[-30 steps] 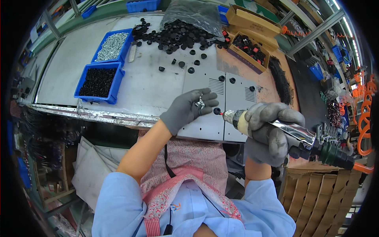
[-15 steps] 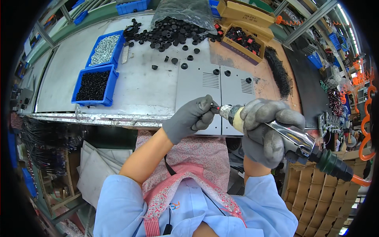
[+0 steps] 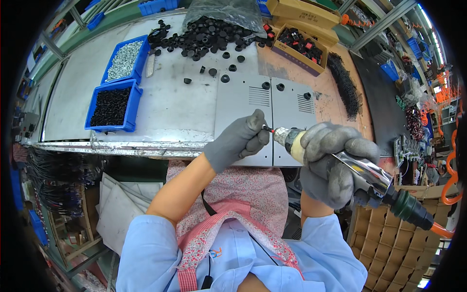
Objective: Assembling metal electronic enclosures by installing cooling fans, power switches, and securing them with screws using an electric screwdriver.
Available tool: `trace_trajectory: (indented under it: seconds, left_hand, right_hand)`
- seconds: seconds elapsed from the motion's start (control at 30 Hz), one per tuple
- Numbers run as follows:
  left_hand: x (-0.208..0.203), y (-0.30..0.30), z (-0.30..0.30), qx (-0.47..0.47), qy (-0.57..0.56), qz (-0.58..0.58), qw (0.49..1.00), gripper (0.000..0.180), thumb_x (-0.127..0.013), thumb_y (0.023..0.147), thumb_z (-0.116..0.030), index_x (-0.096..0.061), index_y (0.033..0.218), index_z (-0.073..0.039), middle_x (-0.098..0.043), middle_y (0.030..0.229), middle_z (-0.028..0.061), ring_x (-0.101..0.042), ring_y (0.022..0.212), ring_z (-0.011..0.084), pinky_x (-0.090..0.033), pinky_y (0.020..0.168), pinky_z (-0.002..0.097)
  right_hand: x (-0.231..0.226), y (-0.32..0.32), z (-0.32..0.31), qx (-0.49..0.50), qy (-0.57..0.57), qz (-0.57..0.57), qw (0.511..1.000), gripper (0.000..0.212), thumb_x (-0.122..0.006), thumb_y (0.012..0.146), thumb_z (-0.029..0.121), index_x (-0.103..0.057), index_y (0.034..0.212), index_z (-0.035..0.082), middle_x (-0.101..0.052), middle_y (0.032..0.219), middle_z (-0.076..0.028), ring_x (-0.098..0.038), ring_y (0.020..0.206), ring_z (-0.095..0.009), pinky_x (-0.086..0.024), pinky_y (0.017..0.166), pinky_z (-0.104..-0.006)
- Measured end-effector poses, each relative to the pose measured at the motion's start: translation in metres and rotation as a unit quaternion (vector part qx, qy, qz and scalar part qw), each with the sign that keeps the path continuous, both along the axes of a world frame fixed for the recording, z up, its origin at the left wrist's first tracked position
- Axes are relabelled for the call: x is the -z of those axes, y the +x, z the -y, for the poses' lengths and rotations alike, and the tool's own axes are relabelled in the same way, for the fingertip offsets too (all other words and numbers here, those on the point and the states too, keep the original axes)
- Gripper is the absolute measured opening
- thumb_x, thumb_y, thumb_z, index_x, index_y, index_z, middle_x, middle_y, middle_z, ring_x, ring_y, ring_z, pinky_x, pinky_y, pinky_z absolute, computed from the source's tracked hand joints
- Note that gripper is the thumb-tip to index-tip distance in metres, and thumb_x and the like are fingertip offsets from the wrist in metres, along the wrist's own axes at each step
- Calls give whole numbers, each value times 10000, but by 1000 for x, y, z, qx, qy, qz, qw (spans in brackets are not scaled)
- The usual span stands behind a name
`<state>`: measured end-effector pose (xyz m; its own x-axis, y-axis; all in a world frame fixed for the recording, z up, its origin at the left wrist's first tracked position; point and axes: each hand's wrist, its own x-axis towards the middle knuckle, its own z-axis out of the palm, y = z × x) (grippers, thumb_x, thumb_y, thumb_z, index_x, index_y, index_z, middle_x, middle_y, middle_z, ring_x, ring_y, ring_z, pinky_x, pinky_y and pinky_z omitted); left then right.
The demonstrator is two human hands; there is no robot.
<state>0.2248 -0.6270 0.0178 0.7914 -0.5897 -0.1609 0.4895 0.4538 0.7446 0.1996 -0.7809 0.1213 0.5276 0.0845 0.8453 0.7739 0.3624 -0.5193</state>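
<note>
My gloved right hand [image 3: 333, 163] is wrapped round a chrome air screwdriver [image 3: 364, 174], its bit pointing left. My gloved left hand [image 3: 237, 138] pinches a small black screw [image 3: 266, 127] at the red-marked bit tip; the fingers hide much of the screw. Both hands are above the near part of two grey metal panels [image 3: 238, 102] lying side by side, each with a vent of slots. Black rubber feet stand on the panels' far part, one of them [image 3: 225, 78] at the left panel's far left corner.
Blue bins hold black screws [image 3: 111, 108] and silver screws [image 3: 125, 61] at left. Loose black rubber feet [image 3: 209, 36] are heaped at the back beside a plastic bag [image 3: 226, 14]. A carton [image 3: 296, 56] of black and red parts and a bundle of black pieces [image 3: 344, 87] lie at right.
The screwdriver and my right hand have shifted slightly right and down. My left hand has moved slightly right, still pinching at the bit tip. The view has shifted a little.
</note>
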Motion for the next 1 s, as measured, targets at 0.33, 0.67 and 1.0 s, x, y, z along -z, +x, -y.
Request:
trace_trajectory:
  seconds: [0.33,0.67,1.0]
  left_hand:
    - [37,90,0,-219,459,387,770,524,-560,834,-563,-636,1025,-81,-560,691,35,-545,621,155,-439,588,284]
    - [66,143,16,-240,502,326,764,292,-604,842,-365,-649,1070,-188,-665,950,64,-640,847,238,-497,737,339]
    - [54,134,25,-178,649,397,624,271,-593,837,-383,-665,1045,-225,-661,888,38,-640,779,230,-494,681,354]
  right_hand:
    - [8,24,22,107,72,-79,989,375,-561,818,225,-452,1134,55,-572,907,-165,-560,699,-232,-489,650,-396]
    - [25,95,16,130,63,-132,981,226,-563,822,45,-512,1031,-26,-609,857,-136,-605,689,-153,-523,585,-263]
    - [70,176,-13,140,15,-249,958,136,-543,784,-71,-575,903,-14,-623,777,-114,-604,611,-131,-496,518,-244]
